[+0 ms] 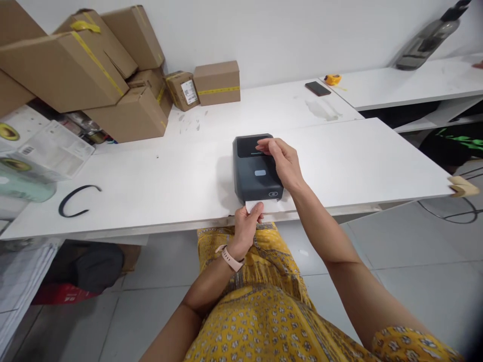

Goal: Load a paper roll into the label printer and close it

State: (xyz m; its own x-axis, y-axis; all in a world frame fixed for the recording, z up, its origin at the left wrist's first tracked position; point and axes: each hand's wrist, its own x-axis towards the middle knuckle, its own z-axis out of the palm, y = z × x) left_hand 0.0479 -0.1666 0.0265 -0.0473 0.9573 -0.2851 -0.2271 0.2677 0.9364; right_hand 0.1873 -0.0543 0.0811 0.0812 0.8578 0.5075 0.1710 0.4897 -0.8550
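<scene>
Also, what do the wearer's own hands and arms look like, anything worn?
Both hands, left and right, are bare, no gloves. The left wrist has a pale pink watch strap with a row of dark slots. The right wrist has nothing on it. A short yellow sleeve with small white flowers shows on the right arm; the left sleeve isn't distinguishable.

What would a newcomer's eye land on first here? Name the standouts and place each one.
Probably the dark printer mid-table, with the left hand pinching white paper at its near edge and the right hand over its right side. Next, the bright yellow floral clothing at bottom centre, then the piled cardboard boxes at upper left.
</scene>
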